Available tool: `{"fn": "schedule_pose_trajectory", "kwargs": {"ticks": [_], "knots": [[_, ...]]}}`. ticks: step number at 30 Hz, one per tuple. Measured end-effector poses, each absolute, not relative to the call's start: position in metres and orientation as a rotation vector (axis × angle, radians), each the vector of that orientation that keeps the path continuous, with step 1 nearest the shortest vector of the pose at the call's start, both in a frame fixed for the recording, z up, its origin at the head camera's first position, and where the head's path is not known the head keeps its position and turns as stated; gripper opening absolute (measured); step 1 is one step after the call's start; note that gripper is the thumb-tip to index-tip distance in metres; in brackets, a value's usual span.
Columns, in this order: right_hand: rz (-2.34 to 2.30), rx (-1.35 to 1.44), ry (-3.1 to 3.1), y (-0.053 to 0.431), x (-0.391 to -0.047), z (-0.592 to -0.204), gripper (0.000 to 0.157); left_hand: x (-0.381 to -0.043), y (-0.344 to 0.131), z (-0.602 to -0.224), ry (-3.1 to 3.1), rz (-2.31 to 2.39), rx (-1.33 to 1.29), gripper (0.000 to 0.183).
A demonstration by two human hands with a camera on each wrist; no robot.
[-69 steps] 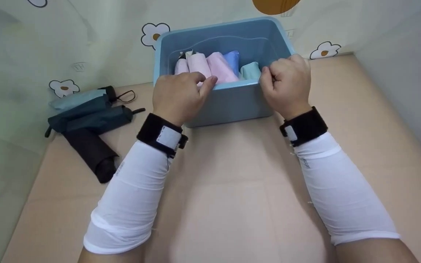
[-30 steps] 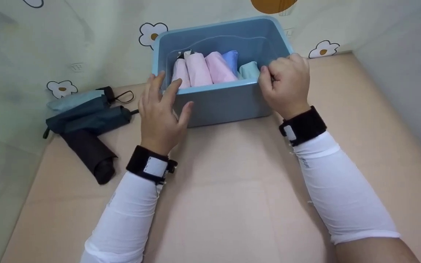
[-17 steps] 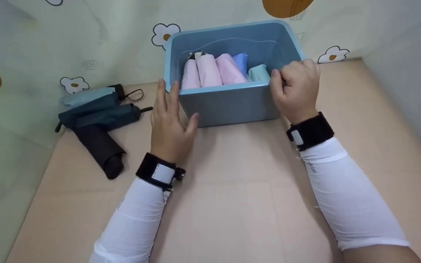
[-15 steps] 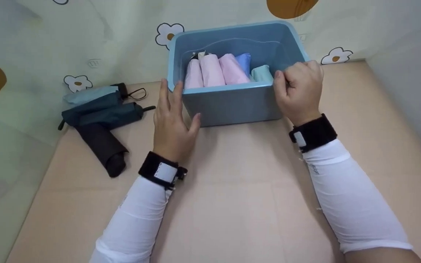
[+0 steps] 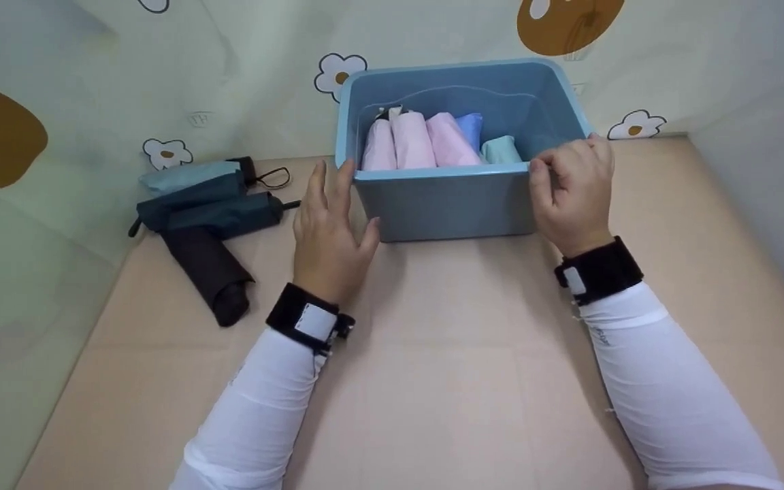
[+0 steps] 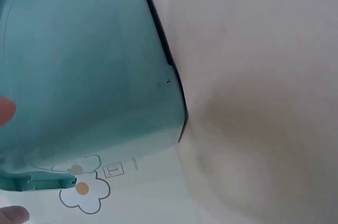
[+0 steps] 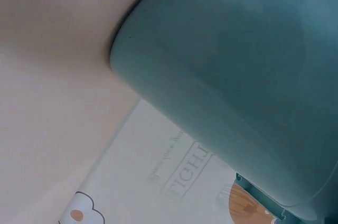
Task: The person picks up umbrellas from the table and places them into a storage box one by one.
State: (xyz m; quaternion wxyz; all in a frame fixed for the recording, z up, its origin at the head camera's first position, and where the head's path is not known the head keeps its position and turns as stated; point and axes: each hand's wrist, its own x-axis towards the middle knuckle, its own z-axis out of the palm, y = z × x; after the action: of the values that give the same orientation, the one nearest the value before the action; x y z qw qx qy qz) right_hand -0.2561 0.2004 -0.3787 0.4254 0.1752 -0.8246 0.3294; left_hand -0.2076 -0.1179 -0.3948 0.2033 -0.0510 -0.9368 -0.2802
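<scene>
A blue plastic storage bin [image 5: 446, 204] stands at the back of the table against the wall covering. Inside lie several pink bundles [image 5: 414, 139], a blue one [image 5: 471, 128] and a mint-green one [image 5: 501, 150]. My right hand [image 5: 574, 194] grips the bin's rim at the front right corner, fingers curled over it. At the front left corner my left hand [image 5: 329, 238] is raised with fingers spread, its fingertips right at the rim. The left wrist view shows the bin's wall [image 6: 90, 65] and a fingertip at the edge; in the right wrist view the wall [image 7: 227, 76] hides the hand.
Several folded umbrellas lie piled left of the bin: a light blue one [image 5: 191, 177], dark teal ones [image 5: 229, 214] and a black one [image 5: 205, 272]. Flower-patterned sheeting [image 5: 263, 82] borders the table [image 5: 446, 381] at the back and left.
My left hand has let go of the bin's front rim, moved left to the corner and spread its fingers. My right hand keeps its grip. The head view has shifted slightly.
</scene>
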Motion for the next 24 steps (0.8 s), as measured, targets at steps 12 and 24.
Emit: {"fn": "schedule_pose_trajectory", "kwargs": {"ticks": [12, 24], "knots": [[0.829, 0.422, -2.087, 0.201, -0.254, -0.379, 0.039, -0.195, -0.232, -0.383, -3.222, -0.337, 0.494, 0.094], [0.820, 0.417, -2.097, 0.201, -0.254, -0.378, 0.039, -0.191, -0.284, -0.399, -3.361, -0.725, 0.555, 0.083]]}}
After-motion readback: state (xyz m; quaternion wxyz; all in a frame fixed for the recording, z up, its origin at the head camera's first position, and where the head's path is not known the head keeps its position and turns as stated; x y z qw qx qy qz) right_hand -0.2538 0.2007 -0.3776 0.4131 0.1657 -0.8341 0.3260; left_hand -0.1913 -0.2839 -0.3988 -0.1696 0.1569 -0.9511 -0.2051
